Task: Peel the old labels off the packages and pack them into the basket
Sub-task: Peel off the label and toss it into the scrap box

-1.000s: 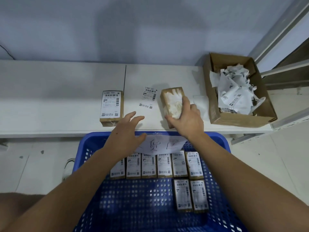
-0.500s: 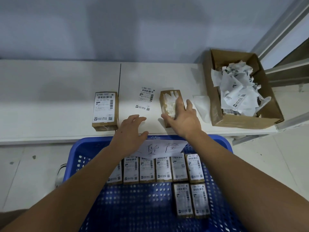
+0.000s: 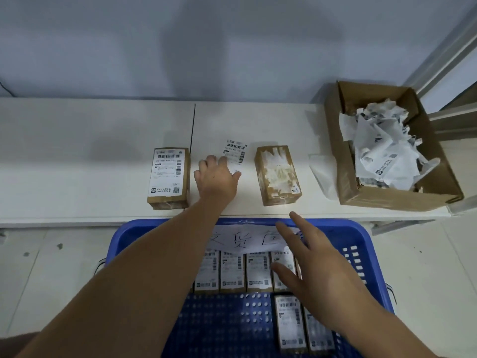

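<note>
head view: left hand [image 3: 218, 177] flat, fingers straight, on loose label [image 3: 235, 151]; stripped package [image 3: 278, 174] just right of it, untouched. right hand [image 3: 313, 257] open, holding nothing, over basket [image 3: 361, 236]. risk: label sticking to fingers or creasing; labelled package [image 3: 168, 177] left of hand packed unpeeled.

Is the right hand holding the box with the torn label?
No, the right hand hovers open over the blue basket, apart from the peeled box.

One head-worn wide-angle view looks steeply down and forward over a white shelf [image 3: 103, 161] mid-frame, blue basket [image 3: 361, 244] close below.
</note>
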The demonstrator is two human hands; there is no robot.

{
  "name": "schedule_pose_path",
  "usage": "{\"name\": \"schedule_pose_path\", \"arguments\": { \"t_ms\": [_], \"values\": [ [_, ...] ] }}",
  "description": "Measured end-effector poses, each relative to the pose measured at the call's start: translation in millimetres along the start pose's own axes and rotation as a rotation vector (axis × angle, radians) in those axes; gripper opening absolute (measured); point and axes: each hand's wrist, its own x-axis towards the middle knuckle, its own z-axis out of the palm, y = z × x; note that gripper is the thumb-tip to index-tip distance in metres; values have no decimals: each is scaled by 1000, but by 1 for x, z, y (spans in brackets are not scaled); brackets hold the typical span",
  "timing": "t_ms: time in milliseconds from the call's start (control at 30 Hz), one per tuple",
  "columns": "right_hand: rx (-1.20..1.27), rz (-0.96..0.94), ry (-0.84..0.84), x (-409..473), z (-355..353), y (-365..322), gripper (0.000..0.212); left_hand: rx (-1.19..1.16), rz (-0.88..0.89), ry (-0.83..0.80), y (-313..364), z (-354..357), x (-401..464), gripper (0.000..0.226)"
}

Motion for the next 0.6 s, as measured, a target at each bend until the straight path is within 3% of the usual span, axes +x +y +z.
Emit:
{"name": "schedule_pose_path", "arguments": {
  "t_ms": [67, 233, 333, 500, 600],
  "values": [
    [16, -6, -15, 2, -3, 0, 75, -61, -42, 8, 3, 0, 6, 54],
    [-27, 30, -5, 5, -9, 8, 77, -132, -209, -109, 7, -15, 23, 74],
    [-7, 45, 0, 5, -12, 10, 74, -121, -253, -173, 7, -17, 24, 73],
    [10, 54, 6, 1, -15, 8, 71, -210, -167, -170, -1, -21, 7, 27],
    [130, 25, 66, -6, -18, 5, 68, -369, -170, -135, -4, -45, -22, 17]
  ]
}}
